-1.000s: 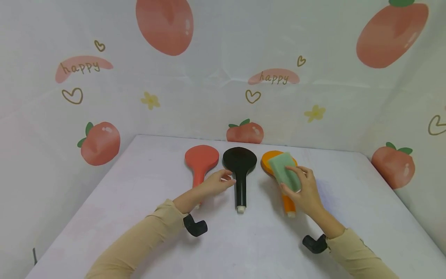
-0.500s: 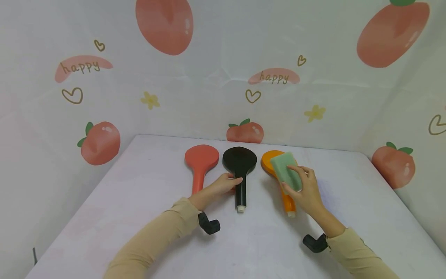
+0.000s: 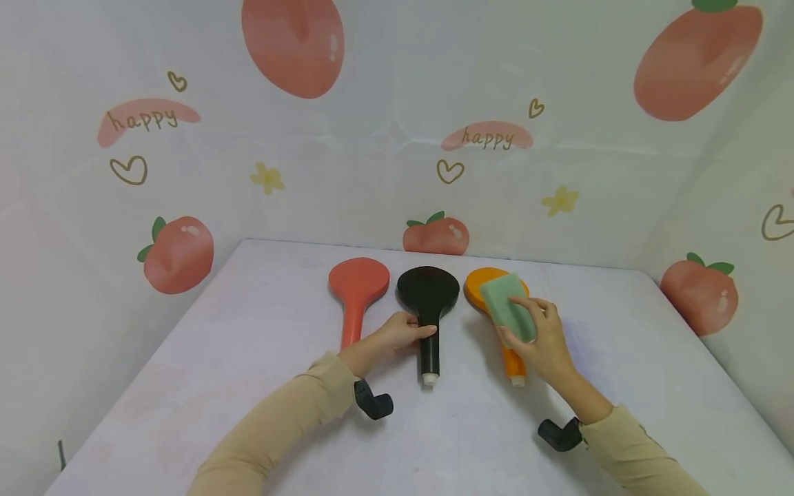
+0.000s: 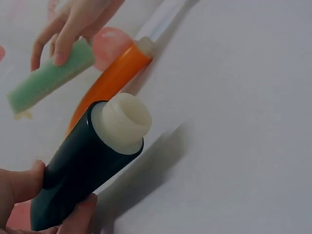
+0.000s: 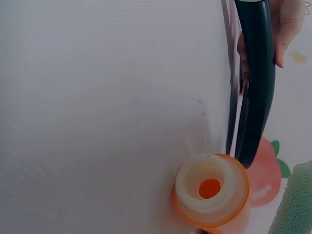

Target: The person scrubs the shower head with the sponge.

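Observation:
In the head view, three handheld shower heads lie side by side at the back of the table. My left hand (image 3: 397, 332) grips the handle of the black shower head (image 3: 428, 289) in the middle, thumb across the top. Its pale threaded end (image 4: 127, 117) faces the left wrist camera, and its shadow falls apart from it, so the handle is raised off the table. My right hand (image 3: 547, 344) pinches a green sponge (image 3: 507, 306) over the orange shower head (image 3: 513, 365), covering part of it. I cannot tell whether the sponge touches it.
On the left lies the red shower head (image 3: 358, 279), its handle end hidden behind my left forearm. A white printed cloth backdrop (image 3: 347, 200) rises behind the table (image 3: 446, 441). Black wrist camera mounts (image 3: 373, 401) jut out below both sleeves.
My left hand has moved right from the gap beside the red shower head and taken hold of the black one, which has shifted slightly toward me. The right hand and sponge have barely moved.

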{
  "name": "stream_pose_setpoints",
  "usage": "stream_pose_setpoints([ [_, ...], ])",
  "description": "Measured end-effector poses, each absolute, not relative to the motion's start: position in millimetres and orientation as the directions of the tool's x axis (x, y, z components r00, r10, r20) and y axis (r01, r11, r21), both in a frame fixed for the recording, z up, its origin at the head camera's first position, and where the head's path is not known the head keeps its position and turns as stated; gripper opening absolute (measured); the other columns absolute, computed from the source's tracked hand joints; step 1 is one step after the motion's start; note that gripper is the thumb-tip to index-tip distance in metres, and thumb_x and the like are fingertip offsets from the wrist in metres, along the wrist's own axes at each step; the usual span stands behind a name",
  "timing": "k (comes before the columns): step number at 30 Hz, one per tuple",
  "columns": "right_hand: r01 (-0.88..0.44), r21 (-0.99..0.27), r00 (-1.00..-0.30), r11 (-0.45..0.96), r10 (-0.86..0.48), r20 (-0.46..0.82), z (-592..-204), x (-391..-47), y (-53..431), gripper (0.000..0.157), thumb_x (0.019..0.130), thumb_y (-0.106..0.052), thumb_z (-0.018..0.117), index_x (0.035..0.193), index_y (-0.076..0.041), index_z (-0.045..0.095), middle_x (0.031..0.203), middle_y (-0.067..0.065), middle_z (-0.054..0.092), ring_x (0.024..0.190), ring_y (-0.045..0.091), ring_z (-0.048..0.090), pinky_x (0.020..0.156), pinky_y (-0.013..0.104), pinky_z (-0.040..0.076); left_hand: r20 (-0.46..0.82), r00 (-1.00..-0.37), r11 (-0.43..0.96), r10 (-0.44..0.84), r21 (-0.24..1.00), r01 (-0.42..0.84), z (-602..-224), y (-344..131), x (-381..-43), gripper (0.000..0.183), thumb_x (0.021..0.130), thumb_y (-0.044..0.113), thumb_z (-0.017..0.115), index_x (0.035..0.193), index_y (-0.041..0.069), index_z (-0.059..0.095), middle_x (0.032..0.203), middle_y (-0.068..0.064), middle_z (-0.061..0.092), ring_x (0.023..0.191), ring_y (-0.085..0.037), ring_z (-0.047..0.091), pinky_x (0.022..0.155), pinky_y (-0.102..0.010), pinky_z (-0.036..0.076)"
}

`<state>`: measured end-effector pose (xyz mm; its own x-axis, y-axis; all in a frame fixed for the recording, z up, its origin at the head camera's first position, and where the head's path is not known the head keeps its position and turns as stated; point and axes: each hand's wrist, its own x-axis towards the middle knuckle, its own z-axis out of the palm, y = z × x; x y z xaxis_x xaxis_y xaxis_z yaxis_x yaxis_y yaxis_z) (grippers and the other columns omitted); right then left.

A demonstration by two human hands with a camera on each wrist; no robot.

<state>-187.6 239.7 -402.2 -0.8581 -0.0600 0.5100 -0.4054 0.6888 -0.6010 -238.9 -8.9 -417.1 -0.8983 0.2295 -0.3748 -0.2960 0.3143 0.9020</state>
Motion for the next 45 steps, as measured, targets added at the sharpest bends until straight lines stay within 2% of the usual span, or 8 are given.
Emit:
stream_pose_setpoints([
  [8,-0.433,-0.572,-0.841,0.697,-0.085,0.534,-401.9,-189.9,233.8,0.047,0.075,-0.005,0.072,0.119,-0.004,0.055,0.118,0.029,0.042,0.109,0.041,0.042,0.080,0.053,0.042,-0.208,-0.936,0.371,0.285,0.924,-0.093,-411.8,-19.1,-213.6,0.046,0.085,0.018,0.068,0.118,-0.010,0.049,0.107,-0.019,0.060,0.089,-0.019,0.063,0.077,-0.033,0.057],
  [14,-0.511,-0.532,-0.796,0.675,-0.136,0.590,-394.3,-186.3,220.3,0.048,0.073,-0.005,0.074,0.118,-0.007,0.057,0.120,0.027,0.044,0.113,0.040,0.044,0.081,0.052,0.043,-0.080,-0.938,0.330,0.337,0.943,0.038,-402.1,-29.3,-188.4,0.048,0.085,0.015,0.068,0.119,-0.009,0.046,0.109,-0.020,0.059,0.094,-0.022,0.063,0.078,-0.031,0.057],
  [18,-0.611,-0.455,-0.715,0.648,-0.205,0.668,-388.8,-182.0,207.1,0.050,0.070,-0.006,0.077,0.116,-0.008,0.059,0.122,0.025,0.047,0.112,0.041,0.047,0.082,0.053,0.045,0.001,-0.937,0.317,0.349,0.941,0.119,-400.2,-32.7,-175.4,0.046,0.084,0.015,0.069,0.118,-0.008,0.047,0.107,-0.019,0.058,0.093,-0.022,0.062,0.077,-0.027,0.055],
  [23,-0.739,-0.272,-0.552,0.617,-0.322,0.769,-387.0,-176.7,190.9,0.037,0.087,-0.035,0.062,0.112,-0.008,0.060,0.126,0.024,0.052,0.109,0.039,0.051,0.086,0.053,0.044,0.097,-0.923,0.287,0.373,0.934,0.215,-403.5,-33.7,-162.7,0.044,0.083,0.012,0.069,0.115,-0.008,0.048,0.105,-0.020,0.059,0.090,-0.026,0.063,0.074,-0.021,0.052],
  [26,-0.779,-0.177,-0.480,0.601,-0.391,0.786,-386.9,-173.3,183.0,0.043,0.092,-0.047,0.048,0.110,-0.010,0.062,0.128,0.022,0.053,0.109,0.035,0.051,0.089,0.048,0.042,0.167,-0.900,0.270,0.403,0.918,0.291,-406.3,-33.6,-157.1,0.042,0.084,0.012,0.068,0.115,-0.008,0.048,0.104,-0.020,0.059,0.090,-0.029,0.063,0.077,-0.027,0.054],
  [29,-0.802,-0.101,-0.432,0.589,-0.454,0.779,-388.0,-170.8,178.3,0.042,0.093,-0.046,0.046,0.111,-0.013,0.063,0.130,0.022,0.052,0.110,0.033,0.051,0.091,0.046,0.041,0.223,-0.877,0.258,0.425,0.899,0.353,-408.2,-33.7,-152.8,0.041,0.085,0.012,0.067,0.115,-0.008,0.047,0.105,-0.021,0.058,0.092,-0.031,0.061,0.083,-0.033,0.054],
  [37,-0.801,-0.032,-0.403,0.598,-0.499,0.767,-391.0,-172.8,182.5,0.041,0.093,-0.046,0.045,0.117,-0.018,0.063,0.127,0.026,0.048,0.111,0.035,0.048,0.084,0.048,0.046,0.230,-0.884,0.257,0.407,0.900,0.352,-407.3,-35.6,-148.3,0.043,0.085,0.012,0.067,0.116,-0.008,0.046,0.106,-0.020,0.057,0.096,-0.030,0.059,0.086,-0.039,0.052],
  [45,-0.703,-0.187,-0.486,0.686,-0.271,0.831,-388.9,-186.3,196.6,0.050,0.093,-0.049,0.045,0.115,-0.009,0.064,0.120,0.032,0.049,0.105,0.047,0.049,0.080,0.061,0.039,0.151,-0.908,0.248,0.390,0.933,0.262,-404.0,-38.8,-145.2,0.043,0.085,0.014,0.068,0.115,-0.006,0.046,0.105,-0.019,0.057,0.096,-0.029,0.061,0.085,-0.035,0.053],
])
